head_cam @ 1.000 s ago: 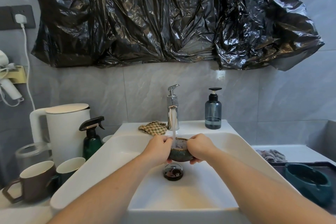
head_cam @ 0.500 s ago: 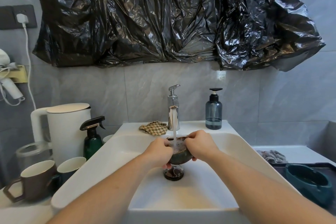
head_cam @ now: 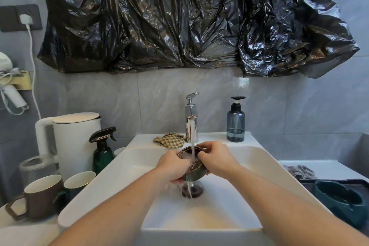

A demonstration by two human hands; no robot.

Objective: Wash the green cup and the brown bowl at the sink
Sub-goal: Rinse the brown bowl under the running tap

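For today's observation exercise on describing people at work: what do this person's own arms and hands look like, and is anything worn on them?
Both forearms are bare as far as the frame shows: no sleeves in view. The left hand and right hand wear no gloves, and no watch, bracelet or ring can be seen on the wrists or visible fingers. No markings are visible either.

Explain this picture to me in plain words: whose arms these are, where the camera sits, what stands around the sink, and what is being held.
There is no machine here. A person wears a wide-angle camera on the head, so you look down along their own two arms. The left hand and right hand grip a brown bowl from both sides, tilted under the running tap over the white sink; water spills from it toward the drain. On the sink ledge lie a checked cloth and a blue soap bottle. To the left stand a white kettle, a spray bottle, a brown mug and the green cup.
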